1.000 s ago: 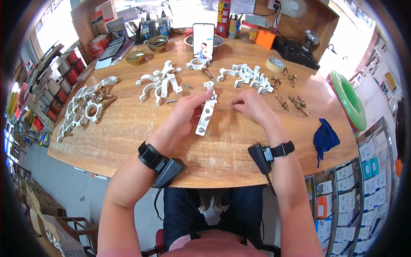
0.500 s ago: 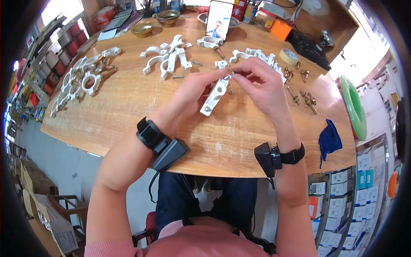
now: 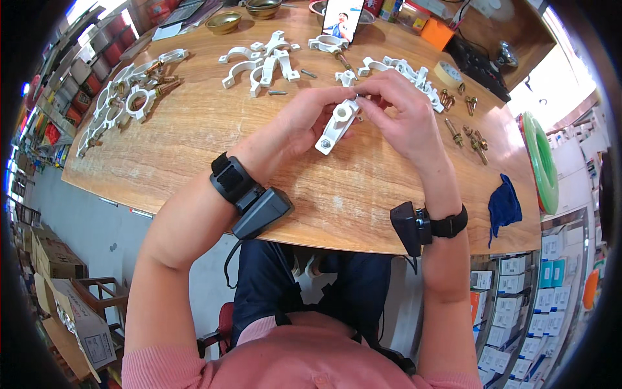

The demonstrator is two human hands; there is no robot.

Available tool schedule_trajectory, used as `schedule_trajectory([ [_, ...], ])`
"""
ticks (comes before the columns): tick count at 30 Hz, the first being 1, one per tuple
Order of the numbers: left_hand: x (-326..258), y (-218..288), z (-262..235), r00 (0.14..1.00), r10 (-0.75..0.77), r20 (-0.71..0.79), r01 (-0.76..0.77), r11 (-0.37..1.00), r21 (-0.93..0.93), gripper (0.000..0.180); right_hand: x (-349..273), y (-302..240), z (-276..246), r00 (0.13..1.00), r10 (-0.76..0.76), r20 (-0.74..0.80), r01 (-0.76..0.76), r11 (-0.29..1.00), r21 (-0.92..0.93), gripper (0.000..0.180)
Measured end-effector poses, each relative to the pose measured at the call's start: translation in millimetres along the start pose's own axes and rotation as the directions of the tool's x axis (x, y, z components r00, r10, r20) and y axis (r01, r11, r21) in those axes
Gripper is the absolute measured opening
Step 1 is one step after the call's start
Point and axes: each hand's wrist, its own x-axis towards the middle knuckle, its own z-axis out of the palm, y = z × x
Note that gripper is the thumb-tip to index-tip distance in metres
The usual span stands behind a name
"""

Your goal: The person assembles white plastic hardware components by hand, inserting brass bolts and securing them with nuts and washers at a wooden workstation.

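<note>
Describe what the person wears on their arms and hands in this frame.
Both hands are bare, no gloves. The left hand has a black wrist strap carrying a dark wedge-shaped device with a thin black cable hanging from it. The right hand has a black band with a similar dark boxy device. Pink short sleeves, forearms uncovered.

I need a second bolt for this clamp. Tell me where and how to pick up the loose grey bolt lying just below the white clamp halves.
Take the grey bolt by the middle of its shank, coming straight down from above with two fingertips. It lies flat on the wooden table, alone, with bare wood on both long sides. The nearest white clamp halves lie beyond it, so they probably will not hinder a pinch across it.
</note>
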Motion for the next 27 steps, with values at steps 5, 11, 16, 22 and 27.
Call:
schedule_trajectory([
  [5,1.8,0.4,-2.3,0.998,0.038,-0.043,-0.034,0.995,0.094,0.023,-0.7,0.9,-0.4,1.0,-0.004,0.027,0.003,1.0,0.003,0.01],
  [11,3.0,-0.5,-3.8,1.0,0.004,0.011,-0.004,0.999,0.037,0.023,-0.5,3.7,-2.3,0.999,-0.038,0.029,0.039,0.999,-0.017,0.01],
  [16,4.5,-1.0,-1.3,1.0,0.002,0.022,-0.003,0.998,0.055,0.023,-1.7,4.1,-2.0,0.997,0.055,0.049,-0.058,0.997,0.059,0.01],
  [22,3.1,-0.1,-1.8,1.0,0.0,0.03,-0.001,1.0,0.023,0.022,-0.3,-1.3,-3.6,0.996,0.078,0.035,-0.079,0.996,0.051,0.011],
  [27,2.2,0.6,-3.7,0.996,-0.008,0.088,0.004,0.999,0.05,0.022,-0.3,0.6,-3.5,1.0,0.0,-0.005,0.0,0.999,-0.042,0.012],
])
